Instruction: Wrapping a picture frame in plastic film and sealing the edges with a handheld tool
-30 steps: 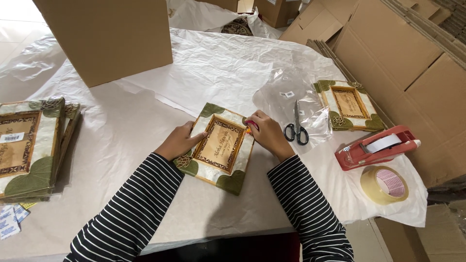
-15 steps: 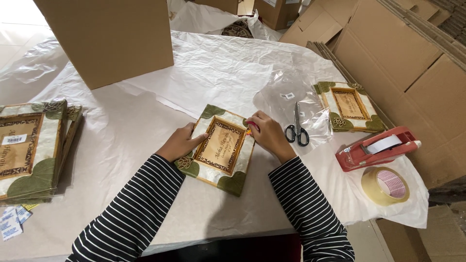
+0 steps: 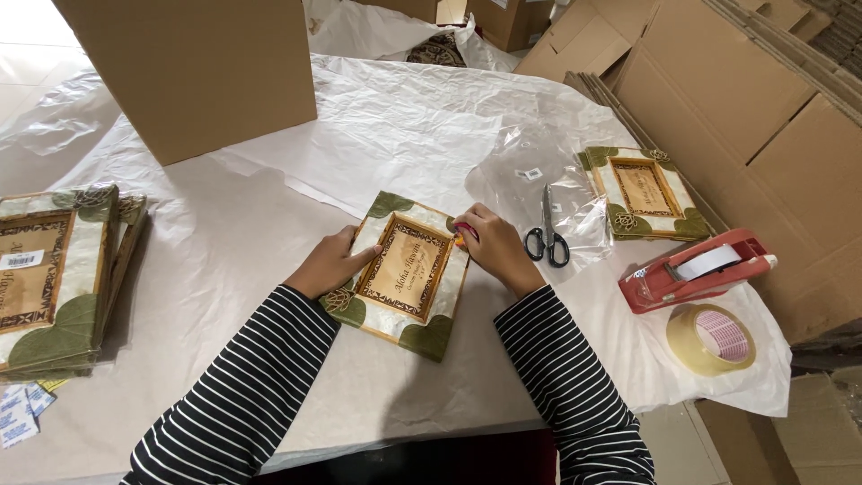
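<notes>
A decorated picture frame point(image 3: 406, 271) with green leaf corners and a pale border lies flat on the paper-covered table point(image 3: 251, 242) in front of me. My left hand point(image 3: 334, 261) rests on its left edge, fingers pressing the border. At the frame's upper right edge, my right hand point(image 3: 492, 246) is closed around a small red and orange object point(image 3: 461, 233); most of that object is hidden by my fingers. Both sleeves are black with white stripes.
Black-handled scissors point(image 3: 548, 233) lie on clear plastic right of my hand. A second frame point(image 3: 643, 191) sits beyond them. A red tape dispenser point(image 3: 693, 269) and tape roll point(image 3: 713, 338) lie at right. Stacked frames point(image 3: 56, 274) sit at left, a cardboard box point(image 3: 193, 67) behind.
</notes>
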